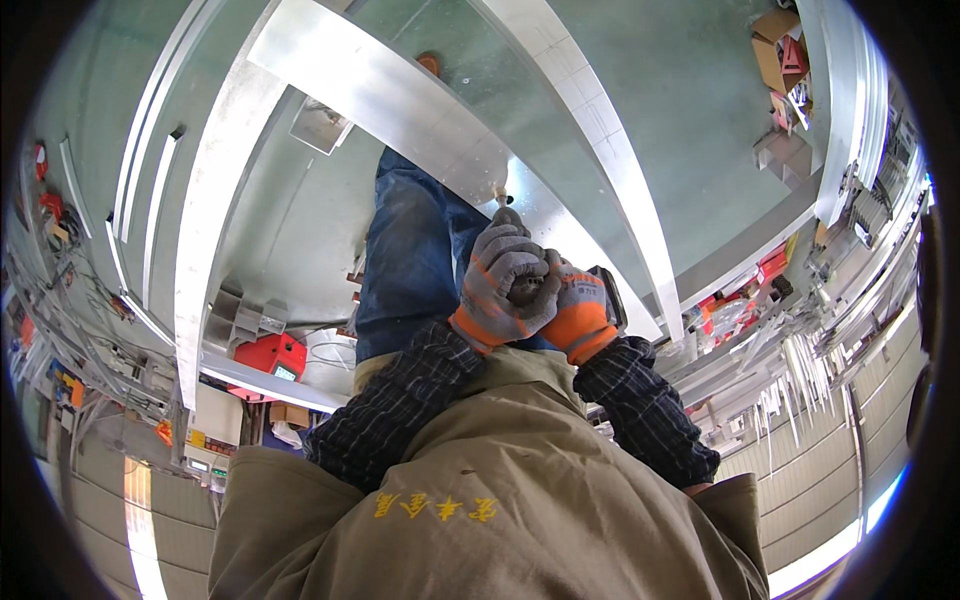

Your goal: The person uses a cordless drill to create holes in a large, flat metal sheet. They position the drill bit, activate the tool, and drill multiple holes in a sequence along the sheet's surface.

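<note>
My left hand (500,280), in a grey and orange glove, is wrapped round the body of a hand-held power tool (507,214). Beside it, my right hand (578,308), gloved alike, is closed on the tool's rear part. The tool has a dark narrow nose and a small tan tip, which meets a wide bright metal beam (400,100) where a glare shows. Pale specks float around the tip. Most of the tool is hidden by the gloves, so its exact kind is unclear. A dark block (610,298) sticks out past my right hand.
Another long metal bar (590,110) runs to the right, and a pale beam (225,190) curves down at left. A red machine (272,362) with a small screen stands at lower left. An open cardboard box (773,50) lies at far right. My jeans-clad leg (410,260) extends under the beam.
</note>
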A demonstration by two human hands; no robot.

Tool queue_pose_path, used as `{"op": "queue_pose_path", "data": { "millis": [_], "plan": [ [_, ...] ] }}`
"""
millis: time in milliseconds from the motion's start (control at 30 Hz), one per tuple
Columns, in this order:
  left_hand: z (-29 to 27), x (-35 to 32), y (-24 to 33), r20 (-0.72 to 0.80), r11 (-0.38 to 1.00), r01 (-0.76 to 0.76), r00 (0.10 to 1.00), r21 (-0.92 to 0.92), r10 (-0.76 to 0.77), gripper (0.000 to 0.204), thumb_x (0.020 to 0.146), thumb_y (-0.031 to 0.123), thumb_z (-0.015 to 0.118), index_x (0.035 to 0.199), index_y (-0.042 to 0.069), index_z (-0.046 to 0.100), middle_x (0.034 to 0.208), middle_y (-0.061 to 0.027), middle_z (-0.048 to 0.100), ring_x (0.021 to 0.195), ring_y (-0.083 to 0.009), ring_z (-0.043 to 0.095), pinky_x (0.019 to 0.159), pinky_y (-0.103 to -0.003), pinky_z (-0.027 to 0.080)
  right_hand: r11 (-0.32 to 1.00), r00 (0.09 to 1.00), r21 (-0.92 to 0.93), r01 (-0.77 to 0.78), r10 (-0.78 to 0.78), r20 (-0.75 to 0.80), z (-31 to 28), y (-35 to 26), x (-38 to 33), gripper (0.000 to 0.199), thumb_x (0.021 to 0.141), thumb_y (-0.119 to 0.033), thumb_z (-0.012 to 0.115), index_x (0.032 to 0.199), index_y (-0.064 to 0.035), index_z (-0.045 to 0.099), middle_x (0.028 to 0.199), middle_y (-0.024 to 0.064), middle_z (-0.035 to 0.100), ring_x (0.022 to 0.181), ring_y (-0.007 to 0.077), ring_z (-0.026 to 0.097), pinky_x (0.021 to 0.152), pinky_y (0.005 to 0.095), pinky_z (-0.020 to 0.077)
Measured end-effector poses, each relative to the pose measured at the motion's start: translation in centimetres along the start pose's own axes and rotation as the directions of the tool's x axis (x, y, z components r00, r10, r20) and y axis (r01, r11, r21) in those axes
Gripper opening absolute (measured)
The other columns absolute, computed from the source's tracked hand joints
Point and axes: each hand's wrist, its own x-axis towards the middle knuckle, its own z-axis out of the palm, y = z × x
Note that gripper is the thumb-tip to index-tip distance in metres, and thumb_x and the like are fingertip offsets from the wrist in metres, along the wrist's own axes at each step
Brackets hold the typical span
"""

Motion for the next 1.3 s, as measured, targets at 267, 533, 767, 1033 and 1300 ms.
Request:
{"op": "queue_pose_path", "data": {
  "millis": [267, 533, 767, 1033, 1300],
  "plan": [
    [0.6, 2.4, 0.8, 0.045, 1.000, 0.023, 0.999, 0.002, -0.023, 0.026, 0.078, 0.009, 0.084, 0.094, 0.011, 0.064, 0.095, -0.0073, 0.068, 0.100, -0.0296, 0.065, 0.095, -0.047, 0.054, 0.999, 0.982, 0.035, -0.010, 0.003, 0.187, -2.7, 0.3, 1.0, 0.054, 0.085, -0.046, 0.074, 0.121, -0.0072, 0.062, 0.103, 0.0159, 0.074, 0.095, 0.0358, 0.072, 0.080, 0.0437, 0.0579],
    [-0.5, 0.6, 0.3, 0.025, 1.000, -0.011, 1.000, -0.015, 0.012, 0.029, 0.078, 0.007, 0.083, 0.096, 0.013, 0.062, 0.102, -0.0072, 0.066, 0.105, -0.0315, 0.063, 0.095, -0.047, 0.055, 1.000, 0.999, -0.004, -0.002, 0.002, -0.034, -0.2, -0.7, -0.1, 0.051, 0.086, -0.041, 0.072, 0.123, -0.0087, 0.060, 0.104, 0.0150, 0.072, 0.096, 0.0354, 0.072, 0.081, 0.0441, 0.0581],
    [0.0, -0.5, 1.2, 0.108, 0.999, -0.041, 0.993, 0.028, 0.037, 0.030, 0.073, 0.014, 0.084, 0.096, 0.014, 0.064, 0.102, -0.0068, 0.065, 0.105, -0.0311, 0.064, 0.098, -0.050, 0.053, 0.908, 0.996, 0.419, -0.020, 0.054, -0.069, 2.5, 1.4, -1.6, 0.088, 0.089, -0.026, 0.072, 0.163, -0.0063, 0.028, 0.119, 0.0229, 0.070, 0.100, 0.0390, 0.072, 0.082, 0.0435, 0.0578],
    [0.0, -0.7, 0.8, 0.126, 0.996, -0.070, 0.990, 0.058, 0.062, 0.035, 0.074, 0.015, 0.087, 0.099, 0.015, 0.063, 0.110, -0.0065, 0.066, 0.113, -0.0322, 0.060, 0.099, -0.048, 0.053, 0.964, 0.997, 0.257, 0.068, -0.055, -0.054, 0.9, 0.6, -1.2, 0.077, 0.087, -0.030, 0.072, 0.156, -0.0077, 0.045, 0.116, 0.0219, 0.070, 0.100, 0.0390, 0.070, 0.085, 0.0446, 0.0570],
    [0.1, 0.6, 1.0, 0.080, 1.000, -0.009, 0.997, 0.030, 0.006, 0.032, 0.077, 0.011, 0.086, 0.100, 0.013, 0.063, 0.107, -0.0068, 0.064, 0.110, -0.0326, 0.062, 0.098, -0.049, 0.053, 0.986, 0.998, 0.153, 0.059, -0.063, 0.019, -0.8, 0.4, -0.6, 0.049, 0.087, -0.034, 0.074, 0.126, -0.0082, 0.063, 0.106, 0.0175, 0.070, 0.096, 0.0371, 0.068, 0.082, 0.0459, 0.0564]
  ]
}}
